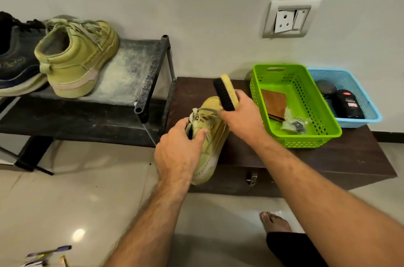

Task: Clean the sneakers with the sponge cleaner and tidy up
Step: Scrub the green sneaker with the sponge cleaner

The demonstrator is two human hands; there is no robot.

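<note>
Hands [179,153] [242,113] gripping half-hidden sneaker [209,142] and brush [226,94]

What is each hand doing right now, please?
Left hand: grips the yellow sneaker.
Right hand: holds the brush against that sneaker.

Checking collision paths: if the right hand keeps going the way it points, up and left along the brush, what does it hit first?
Probably nothing close: past the brush held in the right hand lies bare dark chest top, then the wall. The shoe rack post sits left of that line, though depth is unclear.
</note>
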